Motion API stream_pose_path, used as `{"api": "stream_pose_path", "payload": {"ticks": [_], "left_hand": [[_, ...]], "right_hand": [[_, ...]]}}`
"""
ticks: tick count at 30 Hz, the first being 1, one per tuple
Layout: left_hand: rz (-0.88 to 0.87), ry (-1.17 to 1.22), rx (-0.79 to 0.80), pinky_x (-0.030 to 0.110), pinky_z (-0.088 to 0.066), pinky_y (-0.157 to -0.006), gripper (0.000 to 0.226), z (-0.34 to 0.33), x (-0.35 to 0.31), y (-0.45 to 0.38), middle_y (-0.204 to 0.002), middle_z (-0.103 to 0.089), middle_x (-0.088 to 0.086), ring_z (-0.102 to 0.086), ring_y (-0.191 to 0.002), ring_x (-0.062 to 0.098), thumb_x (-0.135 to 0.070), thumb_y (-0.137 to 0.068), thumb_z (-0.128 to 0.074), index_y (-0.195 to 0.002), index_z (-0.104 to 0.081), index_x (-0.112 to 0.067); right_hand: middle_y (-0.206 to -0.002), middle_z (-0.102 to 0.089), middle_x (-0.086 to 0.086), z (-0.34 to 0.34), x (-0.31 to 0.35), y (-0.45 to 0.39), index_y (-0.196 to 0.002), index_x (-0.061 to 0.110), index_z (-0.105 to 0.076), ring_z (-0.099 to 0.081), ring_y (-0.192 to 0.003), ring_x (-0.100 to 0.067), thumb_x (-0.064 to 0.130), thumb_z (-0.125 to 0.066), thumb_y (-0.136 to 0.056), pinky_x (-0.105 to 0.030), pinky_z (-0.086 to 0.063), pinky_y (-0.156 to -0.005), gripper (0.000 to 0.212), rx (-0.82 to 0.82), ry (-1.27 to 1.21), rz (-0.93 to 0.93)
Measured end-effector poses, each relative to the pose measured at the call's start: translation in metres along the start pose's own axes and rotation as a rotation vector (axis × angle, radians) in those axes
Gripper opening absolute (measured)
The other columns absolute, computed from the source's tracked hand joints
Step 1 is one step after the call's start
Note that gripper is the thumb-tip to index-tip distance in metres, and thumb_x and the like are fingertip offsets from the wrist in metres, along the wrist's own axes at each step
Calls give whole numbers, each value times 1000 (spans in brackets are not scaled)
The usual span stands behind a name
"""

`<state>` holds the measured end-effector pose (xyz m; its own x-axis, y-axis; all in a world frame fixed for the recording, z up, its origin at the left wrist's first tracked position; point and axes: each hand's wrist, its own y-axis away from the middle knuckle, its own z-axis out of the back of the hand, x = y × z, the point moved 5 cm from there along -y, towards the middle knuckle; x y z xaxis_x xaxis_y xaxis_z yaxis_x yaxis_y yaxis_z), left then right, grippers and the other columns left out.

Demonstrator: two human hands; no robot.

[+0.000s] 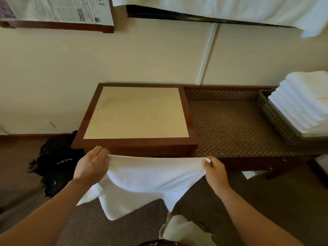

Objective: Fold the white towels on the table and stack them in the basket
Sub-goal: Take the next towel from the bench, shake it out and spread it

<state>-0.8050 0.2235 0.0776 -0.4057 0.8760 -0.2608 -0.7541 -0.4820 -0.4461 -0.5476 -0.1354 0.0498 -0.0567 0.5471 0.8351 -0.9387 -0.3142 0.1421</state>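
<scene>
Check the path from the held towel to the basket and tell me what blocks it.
Nothing visible blocks it. Left hand and right hand hold the towel; only bare woven bench lies before the basket.

One basket (276,119) stands at the right end of the woven bench (230,125); in the basket, one stack of folded white towels (305,103), their number unclear; left of the basket, one wooden table (136,112); nearer than the table, one unfolded white towel (150,178) between two hands; beyond the table's left side, one black garment (56,162).
</scene>
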Motion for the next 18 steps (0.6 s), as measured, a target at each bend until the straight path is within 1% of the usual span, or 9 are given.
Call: {"api": "stream_pose_path", "payload": {"ticks": [2, 4, 6, 8, 10, 12, 15, 18], "left_hand": [[-64, 17, 1, 40, -51, -47, 32, -10, 7, -11, -84, -56, 4, -59, -64, 31, -19, -95, -40, -88, -67, -5], [-82, 36, 10, 46, -54, -53, 32, -21, 14, -30, -87, -57, 8, -60, -68, 33, -16, -97, -40, -94, -68, -1], [-100, 32, 18, 47, -53, -54, 31, -32, 16, -51, -87, -56, 8, -59, -67, 34, -16, -97, -40, -97, -67, -1], [-114, 24, 7, 44, -52, -52, 30, -41, 15, -80, -87, -56, 9, -58, -66, 35, -15, -96, -41, -96, -67, -2], [-126, 9, 7, 42, -52, -50, 29, -51, 14, -110, -87, -57, 10, -59, -64, 35, -16, -96, -41, -96, -67, -3], [-111, -25, 34, 40, -50, -46, 29, -68, 20, -152, -87, -58, 8, -59, -63, 34, -19, -95, -41, -95, -67, -6], [-102, -111, 120, 37, -47, -41, 30, -93, 31, -213, -85, -57, 5, -60, -60, 32, -25, -94, -40, -93, -66, -10], [-123, -171, 222, 33, -46, -41, 32, -126, 44, -274, -84, -56, 3, -59, -59, 28, -29, -93, -37, -91, -65, -13]], "right_hand": [[-93, -67, 3, -1, 11, -11, -101, 16, -69, -62, -89, -12, 20, -57, -102, -29, -46, -74, 13, -108, -145, -1], [-93, -67, 2, -7, 23, -28, -100, 16, -69, -63, -89, -14, 20, -58, -102, -29, -45, -73, 12, -199, -219, -13], [-95, -66, 2, -15, 34, -49, -101, 18, -66, -62, -89, -13, 18, -55, -102, -29, -47, -73, 12, -278, -287, -35], [-96, -64, 2, -23, 41, -77, -104, 17, -64, -61, -88, -13, 17, -51, -104, -31, -48, -75, 13, -357, -336, -56], [-93, -61, 5, -29, 48, -104, -106, 15, -61, -59, -85, -13, 17, -48, -107, -31, -45, -73, 13, -416, -319, -55], [-95, -60, 2, -38, 54, -144, -109, 14, -59, -58, -86, -19, 18, -45, -108, -31, -43, -71, 14, -435, -282, -40], [-102, -60, -2, -49, 65, -203, -115, 11, -60, -57, -93, -21, 18, -44, -108, -33, -43, -79, 18, -428, -206, -25], [-106, -63, -7, -64, 76, -270, -118, 7, -61, -57, -97, -24, 16, -45, -108, -33, -43, -81, 21, -425, -141, -35]]}}
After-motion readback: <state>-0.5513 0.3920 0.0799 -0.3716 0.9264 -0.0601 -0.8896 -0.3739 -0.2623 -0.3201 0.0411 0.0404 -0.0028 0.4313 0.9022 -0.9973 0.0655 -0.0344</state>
